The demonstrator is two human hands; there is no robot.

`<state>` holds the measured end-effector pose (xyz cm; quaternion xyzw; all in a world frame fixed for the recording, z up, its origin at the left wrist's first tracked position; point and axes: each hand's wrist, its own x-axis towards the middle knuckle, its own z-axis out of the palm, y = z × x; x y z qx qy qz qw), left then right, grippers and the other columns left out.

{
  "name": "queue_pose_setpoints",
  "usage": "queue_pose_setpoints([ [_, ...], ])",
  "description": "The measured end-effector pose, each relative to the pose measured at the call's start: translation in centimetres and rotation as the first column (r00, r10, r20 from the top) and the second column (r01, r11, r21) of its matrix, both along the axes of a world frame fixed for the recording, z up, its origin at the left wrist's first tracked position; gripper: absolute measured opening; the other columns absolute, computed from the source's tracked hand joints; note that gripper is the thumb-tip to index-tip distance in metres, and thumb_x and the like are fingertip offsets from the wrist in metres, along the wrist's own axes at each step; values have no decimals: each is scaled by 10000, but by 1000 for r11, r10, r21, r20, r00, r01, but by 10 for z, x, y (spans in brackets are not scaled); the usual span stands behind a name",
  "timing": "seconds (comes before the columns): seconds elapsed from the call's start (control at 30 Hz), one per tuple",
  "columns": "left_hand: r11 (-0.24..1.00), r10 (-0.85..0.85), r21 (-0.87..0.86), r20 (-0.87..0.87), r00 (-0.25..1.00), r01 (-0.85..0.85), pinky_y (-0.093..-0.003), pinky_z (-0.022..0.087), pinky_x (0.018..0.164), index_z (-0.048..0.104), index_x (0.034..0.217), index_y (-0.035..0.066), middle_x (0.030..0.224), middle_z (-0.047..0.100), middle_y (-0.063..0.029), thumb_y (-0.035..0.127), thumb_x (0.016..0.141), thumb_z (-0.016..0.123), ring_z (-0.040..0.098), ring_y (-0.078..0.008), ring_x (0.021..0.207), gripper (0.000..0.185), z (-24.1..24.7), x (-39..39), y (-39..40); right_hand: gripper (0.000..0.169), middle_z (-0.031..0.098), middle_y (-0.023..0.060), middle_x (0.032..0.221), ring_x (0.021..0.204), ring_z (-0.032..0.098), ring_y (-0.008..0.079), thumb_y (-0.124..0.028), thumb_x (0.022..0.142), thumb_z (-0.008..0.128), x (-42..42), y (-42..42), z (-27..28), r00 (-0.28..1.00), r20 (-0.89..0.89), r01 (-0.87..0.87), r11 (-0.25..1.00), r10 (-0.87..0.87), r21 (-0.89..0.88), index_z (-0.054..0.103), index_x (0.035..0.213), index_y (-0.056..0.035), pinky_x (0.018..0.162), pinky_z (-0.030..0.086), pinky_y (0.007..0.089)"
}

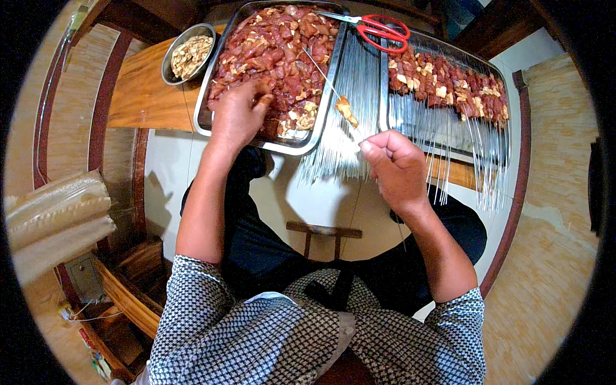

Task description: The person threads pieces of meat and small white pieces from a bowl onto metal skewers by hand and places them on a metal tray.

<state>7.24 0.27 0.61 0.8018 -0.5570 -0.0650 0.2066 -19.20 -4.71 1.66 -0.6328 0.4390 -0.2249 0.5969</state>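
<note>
My right hand (397, 161) grips the lower end of a thin metal skewer (323, 72), which slants up and to the left over the meat tray. Pale yellowish pieces, perhaps fat, (345, 109) are threaded on it just above my fingers. My left hand (243, 108) reaches into the metal tray of raw meat (203, 113), its fingers bent down against the red chunks (281, 53). Blur and the hand itself hide whether a piece is between those fingertips. Lighter pieces (305, 117) lie in the tray's near right corner.
Loose metal skewers (353, 79) lie between the trays. Red-handled scissors (385, 32) rest across their far end. The right tray (383, 103) holds several loaded meat skewers (447, 86), ends jutting toward me. A metal bowl of pale pieces (192, 55) stands on the wooden bench (149, 86).
</note>
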Motion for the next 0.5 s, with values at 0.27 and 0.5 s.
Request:
queue_pose_setpoints([
  [0.27,992,28,120,121,992,-43,-443,488,658,610,791,-31,761,623,-232,336,764,626,616,-388,745,368,-11,-5,-46,154,574,3,645,572,523,61,-177,846,600,6,2,-5,999,13,42,999,-41,-29,602,823,-25,529,434,236],
  [0.5,974,-42,228,119,992,14,-425,495,711,615,871,-7,798,645,-205,351,759,629,626,-370,804,375,-16,-15,-53,141,574,6,638,573,523,67,-155,841,603,7,2,-11,998,57,28,998,-25,-54,597,804,-20,529,434,245],
])
